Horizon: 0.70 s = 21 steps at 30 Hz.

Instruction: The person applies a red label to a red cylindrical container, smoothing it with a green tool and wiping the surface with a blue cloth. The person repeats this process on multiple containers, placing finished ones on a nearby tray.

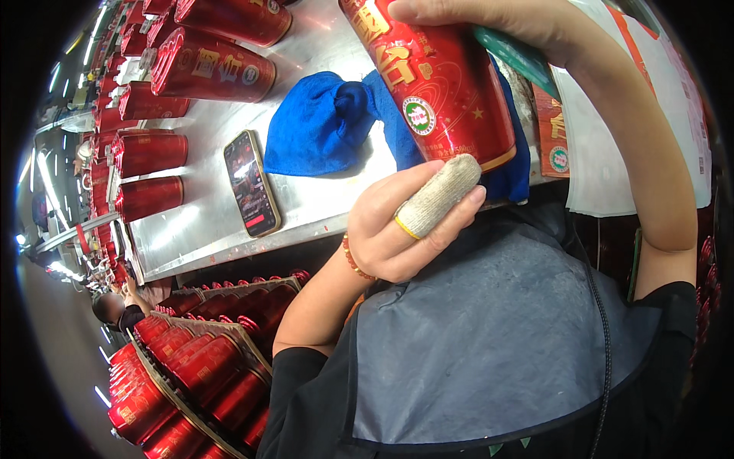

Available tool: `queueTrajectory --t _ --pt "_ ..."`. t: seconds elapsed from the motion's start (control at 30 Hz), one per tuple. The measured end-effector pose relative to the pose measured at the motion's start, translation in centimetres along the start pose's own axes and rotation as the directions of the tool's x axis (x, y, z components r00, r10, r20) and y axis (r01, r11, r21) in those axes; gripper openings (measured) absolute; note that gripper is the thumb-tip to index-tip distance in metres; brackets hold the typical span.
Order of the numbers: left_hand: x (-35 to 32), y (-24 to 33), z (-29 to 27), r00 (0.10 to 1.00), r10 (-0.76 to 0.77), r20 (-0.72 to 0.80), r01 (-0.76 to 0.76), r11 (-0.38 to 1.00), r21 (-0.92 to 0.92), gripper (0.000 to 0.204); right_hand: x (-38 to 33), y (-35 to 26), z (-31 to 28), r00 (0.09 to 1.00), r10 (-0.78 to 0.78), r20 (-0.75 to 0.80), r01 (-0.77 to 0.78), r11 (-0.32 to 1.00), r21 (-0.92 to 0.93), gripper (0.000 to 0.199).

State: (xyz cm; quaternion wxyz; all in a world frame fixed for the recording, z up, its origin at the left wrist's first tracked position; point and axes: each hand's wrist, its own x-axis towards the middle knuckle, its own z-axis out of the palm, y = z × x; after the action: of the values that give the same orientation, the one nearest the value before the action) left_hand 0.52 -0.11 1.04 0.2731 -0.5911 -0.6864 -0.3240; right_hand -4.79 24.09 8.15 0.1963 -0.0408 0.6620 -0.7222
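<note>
Grasping a glossy red cylinder (453, 88), the right hand (520, 19) could slip (smooth surface); the left hand (391, 229) meets its base, grip unclear.

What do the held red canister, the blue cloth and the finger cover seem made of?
Red canister: glossy, perhaps coated metal or board; its surface shines. Blue cloth: matte textile, perhaps microfibre, bunched softly. Finger cover: apparently matte knitted yarn, finely ribbed.

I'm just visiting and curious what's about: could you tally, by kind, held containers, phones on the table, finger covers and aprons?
Held red container: 1
Phone: 1
Knitted finger cover: 1
Grey apron: 1
Total: 4
</note>
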Motion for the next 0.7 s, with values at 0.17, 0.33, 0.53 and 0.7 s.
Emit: queueTrajectory --t 0.17,0.33,0.53,0.7 --pt "1.2 -0.1 0.0 0.995 0.072 0.069 -0.076 0.995 0.058 0.035 0.6 0.1 -0.7 0.998 0.003 0.070 -0.003 1.000 0.001 0.076" --pt "-0.2 0.2 -1.2 0.996 0.013 0.090 -0.017 0.999 0.045 0.028 -0.1 0.0 -0.2 0.998 -0.057 0.018 0.056 0.998 0.036 0.075" --pt "0.5 0.8 -0.9 0.995 0.007 0.098 -0.017 0.995 0.100 0.037 0.5 -0.1 0.0 1.000 -0.004 0.029 0.003 1.000 0.013 0.077" --pt "1.1 0.6 -1.0 0.994 0.004 0.106 -0.017 0.993 0.114 0.035 0.2 -0.7 -0.1 0.998 0.051 0.024 -0.051 0.999 0.007 0.079"
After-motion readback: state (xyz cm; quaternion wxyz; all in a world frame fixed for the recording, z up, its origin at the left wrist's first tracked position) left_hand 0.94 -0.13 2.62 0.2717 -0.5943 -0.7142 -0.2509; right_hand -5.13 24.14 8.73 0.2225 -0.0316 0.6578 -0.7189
